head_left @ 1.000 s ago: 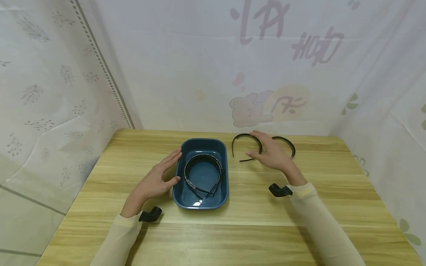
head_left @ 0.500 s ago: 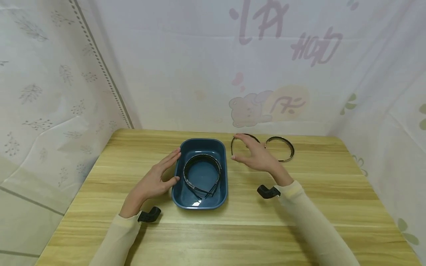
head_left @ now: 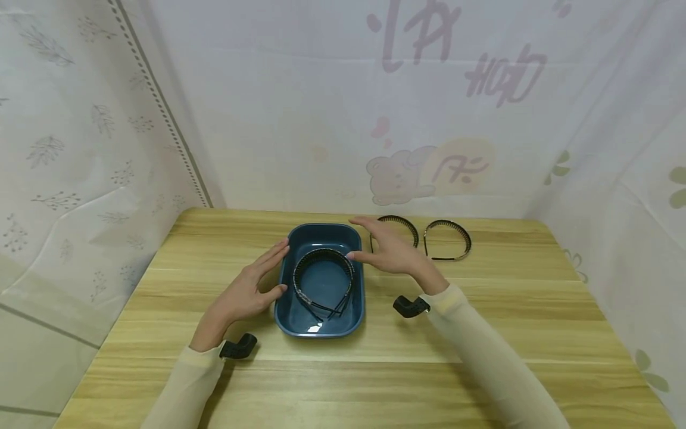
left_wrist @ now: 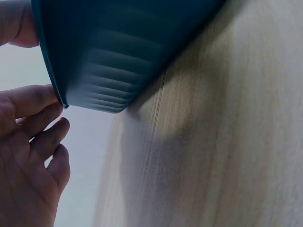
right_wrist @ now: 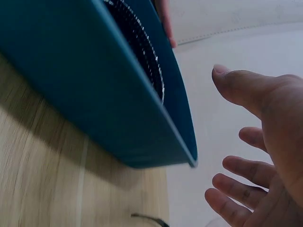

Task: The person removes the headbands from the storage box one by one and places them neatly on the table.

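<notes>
Blue tray should be steadied lightly by the spread left hand, its bands avoided by the wide, empty right hand.

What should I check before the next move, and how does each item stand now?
1. Left hand touching the tub: ok, fingers at its left rim.
2. Right hand free: ok, nothing held.
3. Right hand touching the tub: not ok, the right wrist view shows a gap.
4. Left loose headband and right loose headband in tub: not ok, both lie on the table.
5. Count of inner headbands: cannot tell, they overlap.
</notes>
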### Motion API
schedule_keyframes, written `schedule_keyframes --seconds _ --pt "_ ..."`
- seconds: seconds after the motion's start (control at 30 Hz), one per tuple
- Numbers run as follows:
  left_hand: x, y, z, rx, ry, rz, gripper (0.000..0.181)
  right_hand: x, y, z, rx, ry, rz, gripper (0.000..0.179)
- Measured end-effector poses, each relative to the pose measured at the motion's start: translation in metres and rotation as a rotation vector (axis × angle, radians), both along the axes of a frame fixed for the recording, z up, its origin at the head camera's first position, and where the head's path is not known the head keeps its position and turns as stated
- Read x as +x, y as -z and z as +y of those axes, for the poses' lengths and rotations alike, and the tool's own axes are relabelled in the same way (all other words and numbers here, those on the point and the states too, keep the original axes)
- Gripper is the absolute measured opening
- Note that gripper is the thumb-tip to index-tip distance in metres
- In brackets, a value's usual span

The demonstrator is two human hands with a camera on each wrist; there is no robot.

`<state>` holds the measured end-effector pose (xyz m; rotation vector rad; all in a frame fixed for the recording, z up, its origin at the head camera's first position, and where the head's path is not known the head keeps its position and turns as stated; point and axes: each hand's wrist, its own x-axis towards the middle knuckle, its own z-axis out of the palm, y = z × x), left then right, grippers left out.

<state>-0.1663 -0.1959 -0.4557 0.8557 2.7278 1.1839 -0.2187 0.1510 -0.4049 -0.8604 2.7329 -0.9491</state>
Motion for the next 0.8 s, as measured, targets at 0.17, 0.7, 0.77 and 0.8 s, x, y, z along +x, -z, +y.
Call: schedule_keyframes --seconds 0.17,0.7,0.77,0.8 --pt "0.000 0.001 -0.001 -0.010 -0.004 0.015 0.080 -0.002 -0.003 -0.013 0.006 -0.008 -0.039 0.080" --pt "0.000 0.001 -0.002 -0.003 0.006 0.001 0.080 -0.013 0.001 -0.053 0.041 -0.012 -0.126 0.077" --pt "-0.001 0.000 -0.001 -0.005 0.008 -0.005 0.080 -0.014 0.003 -0.056 0.037 -0.022 -0.138 0.076" --pt "-0.001 0.000 -0.001 -0.006 0.008 -0.009 0.080 -0.015 0.005 -0.058 0.039 -0.025 -0.142 0.075"
